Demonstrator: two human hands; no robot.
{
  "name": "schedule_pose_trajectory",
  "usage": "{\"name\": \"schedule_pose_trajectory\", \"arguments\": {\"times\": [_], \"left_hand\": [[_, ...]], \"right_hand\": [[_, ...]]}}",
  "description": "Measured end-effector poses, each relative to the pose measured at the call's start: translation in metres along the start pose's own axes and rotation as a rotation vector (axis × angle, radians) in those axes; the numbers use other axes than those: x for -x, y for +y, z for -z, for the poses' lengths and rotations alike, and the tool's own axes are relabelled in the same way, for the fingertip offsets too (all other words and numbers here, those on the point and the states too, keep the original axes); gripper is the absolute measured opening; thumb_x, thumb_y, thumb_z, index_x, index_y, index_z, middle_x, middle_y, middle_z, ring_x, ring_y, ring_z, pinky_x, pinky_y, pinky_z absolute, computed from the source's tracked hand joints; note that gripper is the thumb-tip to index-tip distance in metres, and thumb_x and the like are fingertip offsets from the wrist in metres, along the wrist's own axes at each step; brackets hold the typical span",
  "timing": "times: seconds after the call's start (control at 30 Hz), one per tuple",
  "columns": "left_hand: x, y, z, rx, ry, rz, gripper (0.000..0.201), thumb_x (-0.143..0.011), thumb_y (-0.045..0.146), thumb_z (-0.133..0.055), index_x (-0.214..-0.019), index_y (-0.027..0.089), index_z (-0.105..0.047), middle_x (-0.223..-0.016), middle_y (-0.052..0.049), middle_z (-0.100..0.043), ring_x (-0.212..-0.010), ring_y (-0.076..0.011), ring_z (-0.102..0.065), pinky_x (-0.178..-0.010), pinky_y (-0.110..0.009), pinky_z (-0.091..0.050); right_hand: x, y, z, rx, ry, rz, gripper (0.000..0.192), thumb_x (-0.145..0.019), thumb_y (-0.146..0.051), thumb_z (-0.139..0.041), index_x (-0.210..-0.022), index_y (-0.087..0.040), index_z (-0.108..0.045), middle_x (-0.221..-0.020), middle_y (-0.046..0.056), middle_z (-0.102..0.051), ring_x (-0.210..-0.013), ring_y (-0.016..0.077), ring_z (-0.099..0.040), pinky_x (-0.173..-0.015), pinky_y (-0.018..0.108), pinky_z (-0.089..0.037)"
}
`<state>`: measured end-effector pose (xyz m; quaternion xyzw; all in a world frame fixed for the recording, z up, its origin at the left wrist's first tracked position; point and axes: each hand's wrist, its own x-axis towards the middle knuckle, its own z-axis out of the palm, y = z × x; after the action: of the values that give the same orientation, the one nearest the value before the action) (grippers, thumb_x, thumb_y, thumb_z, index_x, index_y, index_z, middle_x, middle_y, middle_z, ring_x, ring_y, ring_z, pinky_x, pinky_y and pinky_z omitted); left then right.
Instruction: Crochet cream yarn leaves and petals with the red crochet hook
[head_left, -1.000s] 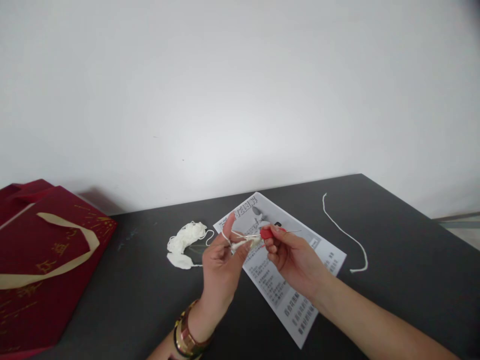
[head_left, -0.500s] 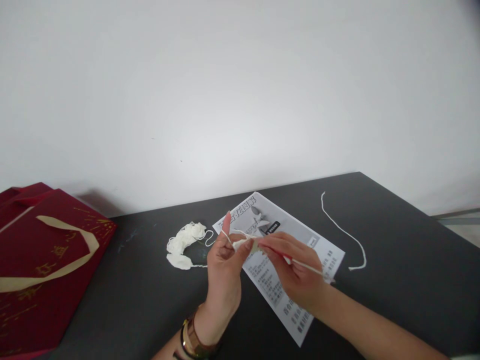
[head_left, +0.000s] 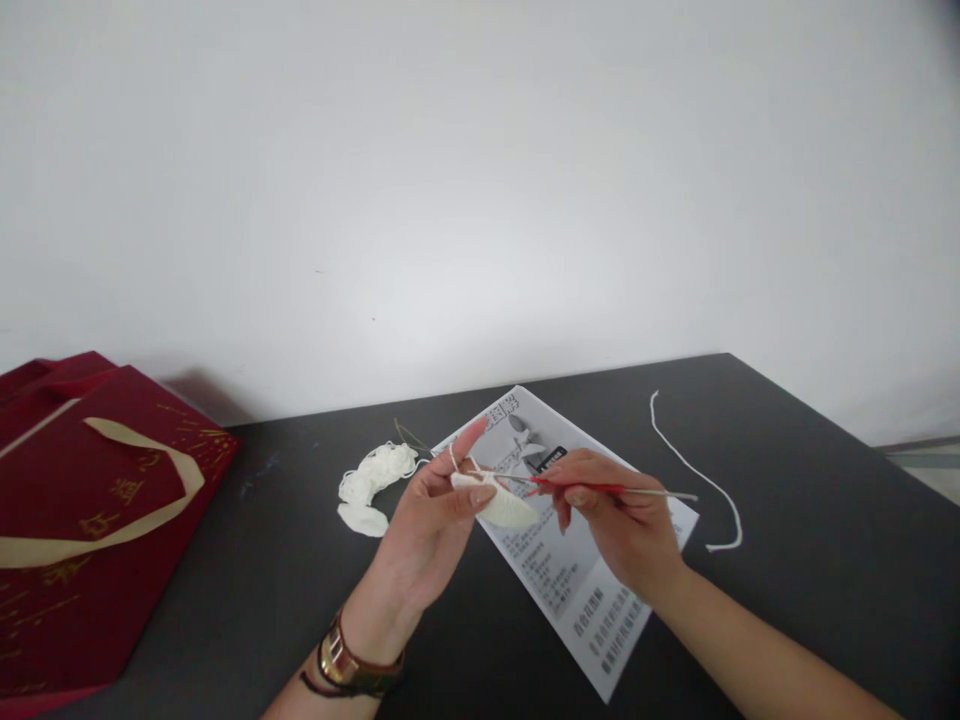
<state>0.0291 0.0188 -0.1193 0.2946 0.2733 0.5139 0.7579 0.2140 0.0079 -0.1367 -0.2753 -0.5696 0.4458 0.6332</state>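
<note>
A small white crocheted piece (head_left: 501, 505) is pinched in the grip of the left hand (head_left: 431, 530), held above the table (head_left: 787, 560) over the printed sheet (head_left: 570, 590) near the far edge, with yarn looped over the raised forefinger. A red-handled crochet hook (head_left: 600, 489) is held closed in the right hand (head_left: 622, 520), its tip at the piece. The working loop could be dropped if the tip is pulled out carelessly; tension could be lost should the yarn slip off the finger, or snag at the loose yarn pile (head_left: 371, 480).
</note>
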Motion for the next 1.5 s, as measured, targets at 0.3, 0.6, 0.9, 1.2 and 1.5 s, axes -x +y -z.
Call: {"name": "schedule_pose_trajectory", "arguments": {"times": [0.3,0.6,0.9,1.2,1.5], "left_hand": [[0.004,0.006,0.001,-0.033,-0.02,-0.026,0.052,-0.069,0.006,-0.076,-0.118,0.022,-0.069,-0.072,0.001,-0.066,-0.07,-0.013,-0.061,-0.072,-0.027,-0.045],[0.005,0.013,0.003,-0.022,-0.063,0.038,0.057,-0.061,0.007,-0.08,-0.116,0.021,-0.071,-0.069,0.001,-0.068,-0.067,-0.0129,-0.06,-0.07,-0.027,-0.044],[0.006,0.016,0.007,-0.029,-0.144,0.125,0.056,-0.057,0.009,-0.08,-0.112,0.019,-0.073,-0.064,0.0,-0.065,-0.067,-0.014,-0.06,-0.07,-0.027,-0.046],[0.006,0.011,0.006,-0.27,-0.111,-0.022,0.049,-0.059,0.012,-0.084,-0.105,0.026,-0.076,-0.068,0.0,-0.068,-0.064,-0.0135,-0.059,-0.066,-0.028,-0.046],[-0.001,-0.026,0.0,-0.425,0.157,-0.274,0.034,-0.067,0.018,-0.081,-0.1,0.024,-0.077,-0.084,-0.003,-0.071,-0.084,-0.0201,-0.062,-0.083,-0.035,-0.047]], "right_hand": [[-0.005,-0.003,0.012,-0.099,0.004,-0.079,0.011,-0.084,-0.028,-0.069,-0.09,-0.025,-0.078,-0.078,0.007,-0.07,-0.06,0.0169,-0.057,-0.044,0.027,-0.044],[-0.008,-0.008,0.016,-0.105,-0.034,-0.114,0.011,-0.081,-0.033,-0.071,-0.086,-0.026,-0.079,-0.075,0.007,-0.07,-0.058,0.0169,-0.054,-0.046,0.029,-0.043],[-0.016,-0.013,0.018,-0.21,-0.055,-0.203,0.011,-0.075,-0.032,-0.078,-0.078,-0.021,-0.08,-0.066,0.007,-0.069,-0.056,0.0168,-0.056,-0.045,0.027,-0.041],[-0.015,-0.004,0.006,-0.509,0.115,-0.625,0.019,-0.07,-0.033,-0.081,-0.07,-0.015,-0.075,-0.053,0.0,-0.062,-0.042,0.0065,-0.051,-0.039,0.015,-0.044],[-0.006,0.009,-0.01,-0.616,0.254,-0.759,0.022,-0.072,-0.031,-0.081,-0.085,-0.015,-0.074,-0.068,-0.001,-0.07,-0.053,0.0047,-0.06,-0.054,0.013,-0.056]]}}
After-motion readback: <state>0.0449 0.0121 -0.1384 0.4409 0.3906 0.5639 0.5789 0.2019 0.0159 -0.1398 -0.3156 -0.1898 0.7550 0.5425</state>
